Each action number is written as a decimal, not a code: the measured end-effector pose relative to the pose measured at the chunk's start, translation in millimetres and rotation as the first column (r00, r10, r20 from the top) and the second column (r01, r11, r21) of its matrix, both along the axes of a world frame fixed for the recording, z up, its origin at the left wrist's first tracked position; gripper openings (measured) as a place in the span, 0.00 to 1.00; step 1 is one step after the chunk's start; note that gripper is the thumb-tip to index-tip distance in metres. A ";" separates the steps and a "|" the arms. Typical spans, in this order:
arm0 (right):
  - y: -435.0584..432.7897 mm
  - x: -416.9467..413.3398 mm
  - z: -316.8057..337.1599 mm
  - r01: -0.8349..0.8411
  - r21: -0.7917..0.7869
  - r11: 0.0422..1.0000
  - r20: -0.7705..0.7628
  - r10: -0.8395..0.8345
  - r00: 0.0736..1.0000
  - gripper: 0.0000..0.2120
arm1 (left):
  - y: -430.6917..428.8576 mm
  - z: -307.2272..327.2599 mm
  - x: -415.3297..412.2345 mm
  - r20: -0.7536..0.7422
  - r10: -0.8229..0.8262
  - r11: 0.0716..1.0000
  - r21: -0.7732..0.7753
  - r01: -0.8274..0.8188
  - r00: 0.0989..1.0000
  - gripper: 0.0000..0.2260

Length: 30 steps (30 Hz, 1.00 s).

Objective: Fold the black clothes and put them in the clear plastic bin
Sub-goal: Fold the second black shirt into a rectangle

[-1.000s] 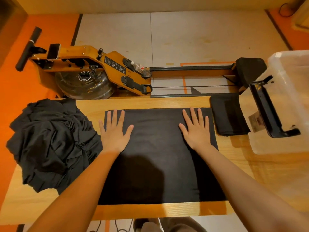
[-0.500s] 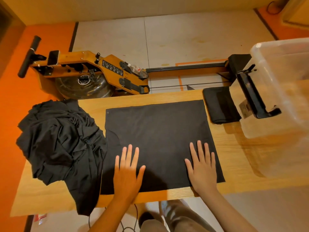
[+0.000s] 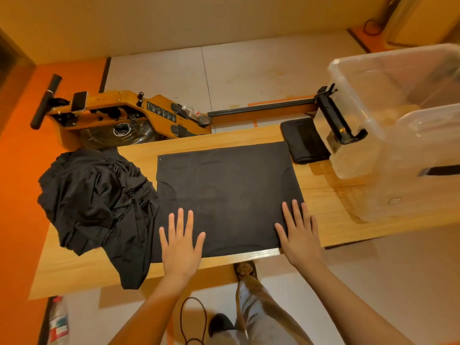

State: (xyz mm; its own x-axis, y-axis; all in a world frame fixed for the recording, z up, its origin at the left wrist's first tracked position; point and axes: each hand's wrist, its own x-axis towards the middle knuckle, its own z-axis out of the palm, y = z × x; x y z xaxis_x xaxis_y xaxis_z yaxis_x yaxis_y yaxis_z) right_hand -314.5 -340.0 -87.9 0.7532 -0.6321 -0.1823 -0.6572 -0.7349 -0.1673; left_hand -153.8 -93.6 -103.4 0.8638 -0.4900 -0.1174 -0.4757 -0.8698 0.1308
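Pressing flat with fingers spread, left hand (image 3: 181, 241) and right hand (image 3: 300, 231) rest on the near edge of the black garment (image 3: 226, 195) laid on the worktop (image 3: 331, 207), crumpled black pile (image 3: 94, 200) to its left, clear plastic bin (image 3: 398, 115) at right.

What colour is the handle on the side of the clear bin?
Black. The head view shows the handle clearly against the bin.

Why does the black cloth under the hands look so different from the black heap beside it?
The flat cloth lies smooth and square; the heap is crumpled and lumpy. The left hand and right hand press flat on the flat cloth; neither rests on the heap. Both are black fabric on the same wooden table.
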 end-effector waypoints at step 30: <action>-90.5 198.3 -1.8 -0.709 0.020 0.705 -0.080 0.708 0.702 0.28 | -66.2 -6.4 21.7 -0.089 0.440 0.895 -0.039 -0.445 0.894 0.33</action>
State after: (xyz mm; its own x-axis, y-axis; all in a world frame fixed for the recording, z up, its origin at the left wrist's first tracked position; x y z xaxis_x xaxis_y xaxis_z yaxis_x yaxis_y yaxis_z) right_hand -116.2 -430.6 -89.7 0.9637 0.0801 -0.2546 0.0482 -0.9904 -0.1292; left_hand -132.1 -159.8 -109.8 0.9824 -0.0670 -0.1745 -0.0301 -0.9780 0.2063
